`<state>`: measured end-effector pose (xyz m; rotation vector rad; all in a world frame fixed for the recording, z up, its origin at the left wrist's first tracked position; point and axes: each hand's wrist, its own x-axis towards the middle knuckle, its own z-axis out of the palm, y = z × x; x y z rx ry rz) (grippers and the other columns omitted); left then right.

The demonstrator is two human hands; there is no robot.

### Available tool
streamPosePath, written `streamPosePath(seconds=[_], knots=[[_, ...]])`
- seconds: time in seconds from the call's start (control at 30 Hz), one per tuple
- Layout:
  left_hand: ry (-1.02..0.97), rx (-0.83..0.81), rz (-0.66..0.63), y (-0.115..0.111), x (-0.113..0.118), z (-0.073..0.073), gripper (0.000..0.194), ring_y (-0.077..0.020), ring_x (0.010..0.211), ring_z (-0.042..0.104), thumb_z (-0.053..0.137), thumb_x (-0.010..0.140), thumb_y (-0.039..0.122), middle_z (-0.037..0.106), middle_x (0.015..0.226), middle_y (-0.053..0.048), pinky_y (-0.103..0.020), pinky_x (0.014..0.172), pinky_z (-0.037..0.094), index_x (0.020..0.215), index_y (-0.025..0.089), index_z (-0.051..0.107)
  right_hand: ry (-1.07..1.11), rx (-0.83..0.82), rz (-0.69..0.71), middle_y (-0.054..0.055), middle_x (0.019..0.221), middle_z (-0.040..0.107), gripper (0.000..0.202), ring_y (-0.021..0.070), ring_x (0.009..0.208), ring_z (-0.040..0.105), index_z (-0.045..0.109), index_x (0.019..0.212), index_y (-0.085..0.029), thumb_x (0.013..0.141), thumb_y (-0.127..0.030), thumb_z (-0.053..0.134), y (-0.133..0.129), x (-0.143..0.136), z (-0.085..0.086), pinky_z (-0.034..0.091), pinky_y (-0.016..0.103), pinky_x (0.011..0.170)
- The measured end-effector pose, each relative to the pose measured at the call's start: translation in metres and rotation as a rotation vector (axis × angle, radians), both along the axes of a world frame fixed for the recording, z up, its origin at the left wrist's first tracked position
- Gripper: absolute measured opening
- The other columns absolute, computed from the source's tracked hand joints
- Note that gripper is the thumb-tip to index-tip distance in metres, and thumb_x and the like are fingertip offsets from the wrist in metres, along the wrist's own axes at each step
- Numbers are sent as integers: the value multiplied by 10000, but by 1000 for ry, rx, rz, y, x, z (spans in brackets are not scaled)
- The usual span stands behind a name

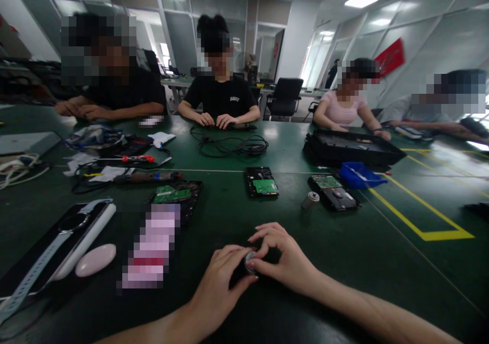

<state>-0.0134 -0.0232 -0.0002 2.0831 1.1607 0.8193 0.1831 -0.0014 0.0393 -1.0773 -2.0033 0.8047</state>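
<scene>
Both of my hands meet low in the middle of the head view around a small round metal part with a grey, shiny face. My right hand pinches it between thumb and index finger, the other fingers curled above. From the other side, my left hand curves its fingers and thumb around the part; its fingers hide much of it. Beyond my right hand a small metal cylinder stands on the green table. Hard drives with green circuit boards lie farther off, one in the middle and one to the right.
To the left lie a watch on a white-edged device, a pink oval case, a blurred-out pink item, a power screwdriver and a red-handled screwdriver. A blue bin and black tray stand right. Several people sit opposite.
</scene>
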Motion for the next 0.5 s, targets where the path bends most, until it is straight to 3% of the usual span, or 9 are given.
streamPosePath(seconds=[0.27, 0.4, 0.5], knots=[[8, -4, 4, 0, 1, 2, 353, -249, 1059, 592, 694, 837, 172, 647, 1138, -43, -433, 944, 484, 1164, 269, 604, -166, 150, 100, 21, 1134, 667, 45, 234, 1211, 488, 691, 860, -242, 837, -278, 707, 0, 8, 8, 382, 446, 1017], [7, 3, 17, 0, 2, 4, 292, -256, 1033, 605, 703, 830, 194, 658, 1110, -47, -426, 918, 503, 1104, 257, 627, -281, 206, 161, 21, 1184, 647, 102, 233, 1247, 461, 695, 977, -266, 894, -264, 636, 1, 8, 15, 357, 440, 1041], [7, 7, 25, 0, 3, 5, 279, -257, 1017, 616, 715, 814, 178, 669, 1088, -43, -416, 897, 517, 1071, 256, 640, -232, 199, 148, 16, 1144, 661, 113, 225, 1224, 483, 701, 964, -269, 900, -223, 620, 2, 8, 20, 366, 431, 1036]])
